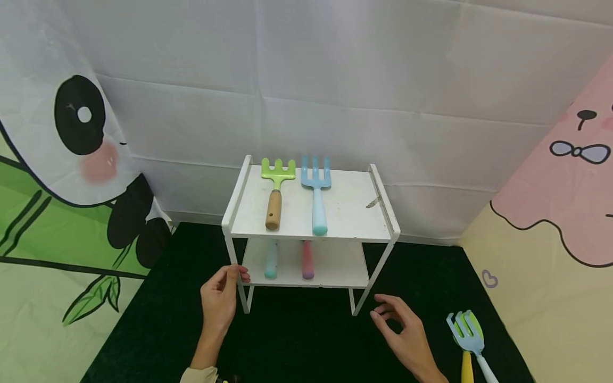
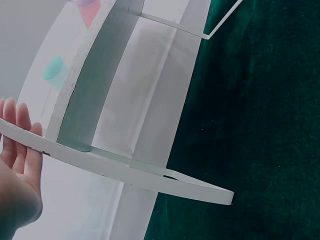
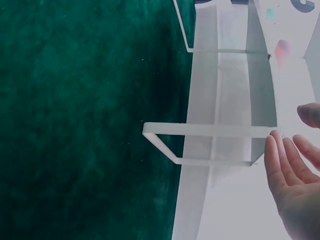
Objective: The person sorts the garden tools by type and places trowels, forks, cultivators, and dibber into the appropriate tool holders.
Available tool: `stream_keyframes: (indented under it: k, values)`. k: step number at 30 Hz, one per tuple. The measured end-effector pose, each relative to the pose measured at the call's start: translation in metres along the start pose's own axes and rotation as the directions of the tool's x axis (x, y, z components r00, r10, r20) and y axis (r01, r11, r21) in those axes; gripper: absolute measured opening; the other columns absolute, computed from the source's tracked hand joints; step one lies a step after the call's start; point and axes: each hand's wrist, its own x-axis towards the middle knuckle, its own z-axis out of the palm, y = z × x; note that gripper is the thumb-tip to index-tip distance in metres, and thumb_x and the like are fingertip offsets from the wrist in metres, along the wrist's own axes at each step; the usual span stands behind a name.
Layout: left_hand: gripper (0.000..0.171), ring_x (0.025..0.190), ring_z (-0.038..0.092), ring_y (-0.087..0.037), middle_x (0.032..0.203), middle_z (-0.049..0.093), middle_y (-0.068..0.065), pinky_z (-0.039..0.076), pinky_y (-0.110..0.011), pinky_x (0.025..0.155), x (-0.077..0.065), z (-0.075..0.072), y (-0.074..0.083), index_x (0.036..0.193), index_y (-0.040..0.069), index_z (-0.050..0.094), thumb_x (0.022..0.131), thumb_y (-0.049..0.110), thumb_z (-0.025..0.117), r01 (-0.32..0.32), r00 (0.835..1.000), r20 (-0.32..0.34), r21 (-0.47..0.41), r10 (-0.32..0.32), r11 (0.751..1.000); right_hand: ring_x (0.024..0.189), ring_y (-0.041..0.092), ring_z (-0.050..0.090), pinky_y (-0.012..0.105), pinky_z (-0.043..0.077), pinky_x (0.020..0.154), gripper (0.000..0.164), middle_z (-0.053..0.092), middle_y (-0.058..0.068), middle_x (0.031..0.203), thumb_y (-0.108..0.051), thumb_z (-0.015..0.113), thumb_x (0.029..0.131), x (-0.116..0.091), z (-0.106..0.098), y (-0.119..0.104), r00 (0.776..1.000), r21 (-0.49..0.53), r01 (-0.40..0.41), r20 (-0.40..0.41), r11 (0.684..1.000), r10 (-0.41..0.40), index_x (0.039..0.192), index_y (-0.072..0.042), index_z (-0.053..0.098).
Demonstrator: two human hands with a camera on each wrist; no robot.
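Note:
A small white two-tier shelf (image 1: 351, 213) stands in the middle of the head view. My left hand (image 1: 220, 298) grips its left front leg, the fingers (image 2: 22, 120) reaching round behind the leg. My right hand (image 1: 404, 335) hovers beside the right front leg, fingers loosely bent and holding nothing. On the top tier lie a green hand fork (image 1: 274, 197) with a wooden handle and a light blue hand fork (image 1: 317, 202). A light blue handle (image 1: 271, 260) and a pink handle (image 1: 308, 260) show on the lower tier; their heads are hidden beneath the top board.
At the lower right, another light blue fork (image 1: 466, 332) overlaps a green tool with a yellow handle (image 1: 466, 367). Dark green cloth (image 1: 306, 340) covers the table. Behind the shelf hangs a white cloth (image 1: 325, 106), with printed cartoon figures on both sides.

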Motion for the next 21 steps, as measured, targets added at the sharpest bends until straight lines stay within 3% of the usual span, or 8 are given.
stream_keyframes:
  k: [21]
  values:
    - [0.026, 0.08, 0.068, -0.011, 0.09, 0.072, -0.008, 0.055, -0.018, 0.083, 0.0, -0.001, 0.001, 0.097, -0.003, 0.072, 0.108, 0.011, 0.053, 0.0, 1.0, -0.001, -0.039, 0.0, 0.999, 0.098, 0.007, 0.064, 0.029, 0.057, 0.085, 0.035, 0.065, 0.001, 0.124, -0.022, 0.073, 0.098, -0.018, -0.022, 0.027, 0.983, -0.118, -0.18, -0.004, 0.977, 0.181, 0.131, -0.016, 0.061]
